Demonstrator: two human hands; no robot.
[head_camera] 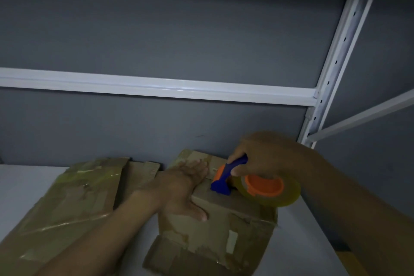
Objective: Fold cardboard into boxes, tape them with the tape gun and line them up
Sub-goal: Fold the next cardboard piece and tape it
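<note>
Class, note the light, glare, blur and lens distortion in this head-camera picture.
Head view: dim overall; glare streak on the white shelf rail; the right hand gripping the tape gun is smeared by motion blur; glints on the taped flat cardboard; the shelf post leans, probably from the wide lens.

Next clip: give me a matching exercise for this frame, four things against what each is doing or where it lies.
Column one:
1 left hand
2 right hand
3 tape gun
4 flattened cardboard

Column two:
A blue and orange, front end on the box
B pressed flat on the box top
C lies to the left of the box
D wrapped round a handle

Pairs: 1-B, 2-D, 3-A, 4-C
</note>
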